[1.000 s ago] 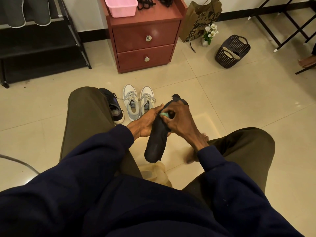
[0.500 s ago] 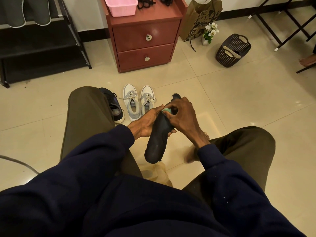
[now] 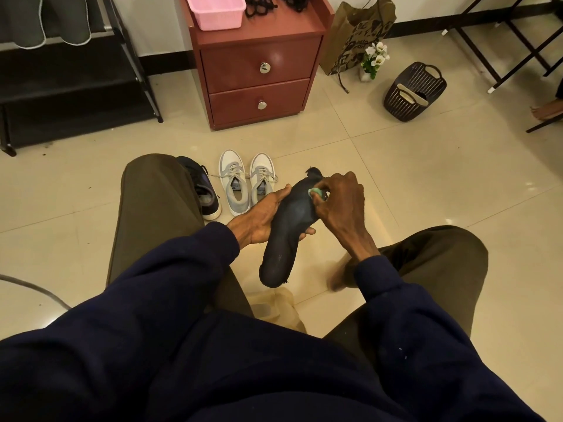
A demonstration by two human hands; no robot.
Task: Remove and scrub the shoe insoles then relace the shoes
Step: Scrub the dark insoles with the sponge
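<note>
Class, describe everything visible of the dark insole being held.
The insole is long, dark and matte, with a rounded end nearest the person and a frayed tip at the far end. It is held in the air above the tiled floor, slanting away from the person. The left hand grips it from beneath; the right hand presses a small green pad on its far part.

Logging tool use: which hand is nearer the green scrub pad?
Right. The right hand pinches the green scrub pad against the insole near its far end; the left hand holds the insole from beneath, mid-length, apart from the pad.
</note>
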